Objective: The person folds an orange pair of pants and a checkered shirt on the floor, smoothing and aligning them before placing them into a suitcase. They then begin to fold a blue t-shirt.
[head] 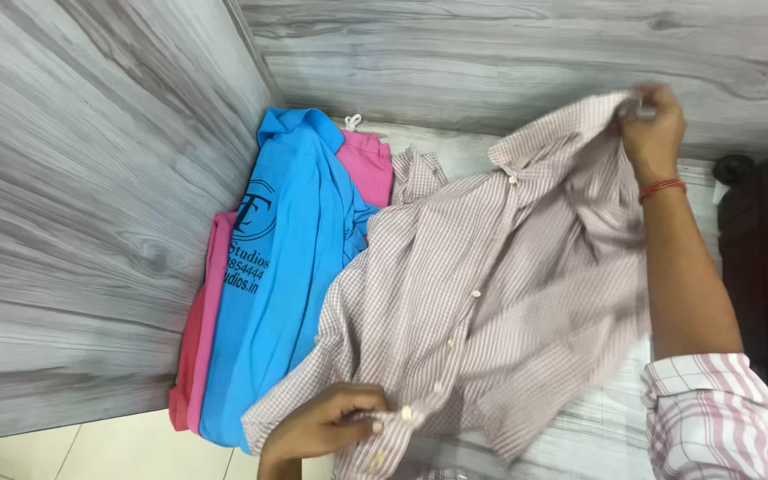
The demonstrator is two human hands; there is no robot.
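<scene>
Checked shirt is spread over the grey wood-grain surface, collar raised. Right hand pinches the collar edge; left hand grips the button placket, fingers closed. Blue garment and pink garment lie alongside, seemingly against the wall.

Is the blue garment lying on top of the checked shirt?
No, the checked shirt, held by the left hand and right hand, overlaps the edge of the blue garment, which lies beside and partly under it.
</scene>
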